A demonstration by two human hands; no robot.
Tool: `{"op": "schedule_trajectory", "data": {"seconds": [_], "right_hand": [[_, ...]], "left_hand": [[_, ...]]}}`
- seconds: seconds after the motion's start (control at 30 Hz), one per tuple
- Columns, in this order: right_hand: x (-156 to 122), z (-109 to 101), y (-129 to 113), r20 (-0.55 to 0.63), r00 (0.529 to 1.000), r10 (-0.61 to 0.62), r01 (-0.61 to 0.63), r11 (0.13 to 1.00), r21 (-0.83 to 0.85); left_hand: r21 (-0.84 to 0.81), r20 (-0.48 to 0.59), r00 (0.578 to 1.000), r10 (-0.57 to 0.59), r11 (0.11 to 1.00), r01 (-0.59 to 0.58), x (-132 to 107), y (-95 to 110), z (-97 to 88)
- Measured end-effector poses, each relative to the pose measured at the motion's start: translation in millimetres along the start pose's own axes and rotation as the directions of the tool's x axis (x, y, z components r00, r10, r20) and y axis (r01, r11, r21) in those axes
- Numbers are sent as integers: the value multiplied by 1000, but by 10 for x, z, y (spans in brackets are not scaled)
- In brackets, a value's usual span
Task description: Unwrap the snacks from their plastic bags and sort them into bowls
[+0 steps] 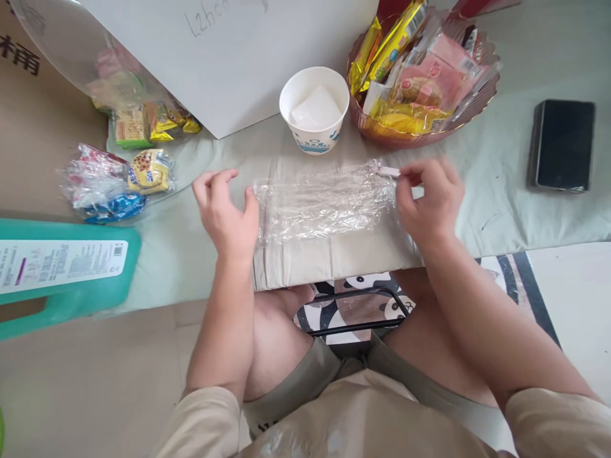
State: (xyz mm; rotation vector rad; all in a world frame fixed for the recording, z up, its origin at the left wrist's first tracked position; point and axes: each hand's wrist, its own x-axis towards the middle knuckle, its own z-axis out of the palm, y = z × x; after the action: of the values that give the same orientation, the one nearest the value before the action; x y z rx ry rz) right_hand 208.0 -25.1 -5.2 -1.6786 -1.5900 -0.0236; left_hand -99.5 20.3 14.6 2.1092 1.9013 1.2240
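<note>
Seemingly right hand [432,203] in a pinch on the clear bag [324,200], left hand [226,213] fingers spread alongside.

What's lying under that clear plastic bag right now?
A tan sheet shows through the clear plastic bag and past its near edge, over the pale green cloth. The left hand and right hand hide what lies beneath its ends.

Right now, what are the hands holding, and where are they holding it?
A clear plastic bag lying flat. The right hand pinches its far right corner; the left hand rests against its left edge, thumb touching, not clearly gripping.
</note>
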Motion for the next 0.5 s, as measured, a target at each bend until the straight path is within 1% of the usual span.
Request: {"op": "schedule_trajectory", "data": {"seconds": [0.03,0.07,0.1,0.13,0.17,0.2,0.23,0.3,0.37,0.43,0.5], "right_hand": [[-29,14,-63,30,997,-77,76,997,33],[-63,37,-132,83,984,-156,151,986,70],[-101,67,-202,151,962,-228,214,971,106],[-141,101,-268,226,932,-285,260,956,132],[-179,132,-326,295,901,-317,287,948,141],[-215,159,-374,360,874,-328,299,945,134],[-245,177,-410,415,852,-318,298,948,113],[-287,186,-452,500,824,-268,279,959,56],[-309,175,-465,547,805,-230,265,964,15],[-323,166,-466,554,807,-207,255,967,-11],[-336,167,-463,542,819,-188,242,970,-29]], "left_hand": [[-20,-1,996,87,996,-87,-58,138,-23],[-61,50,982,184,982,-181,-124,281,-25],[-105,147,956,254,965,-240,-190,414,-3],[-143,253,919,303,951,-274,-251,528,42],[-160,342,881,326,944,-287,-302,611,103],[-137,417,857,303,953,-270,-340,662,173],[-89,480,841,249,968,-235,-364,681,244],[20,559,821,117,988,-155,-377,642,358],[75,590,807,40,992,-104,-366,553,417],[72,588,808,33,993,-93,-353,465,425],[71,571,820,37,993,-94,-343,401,403]]}}
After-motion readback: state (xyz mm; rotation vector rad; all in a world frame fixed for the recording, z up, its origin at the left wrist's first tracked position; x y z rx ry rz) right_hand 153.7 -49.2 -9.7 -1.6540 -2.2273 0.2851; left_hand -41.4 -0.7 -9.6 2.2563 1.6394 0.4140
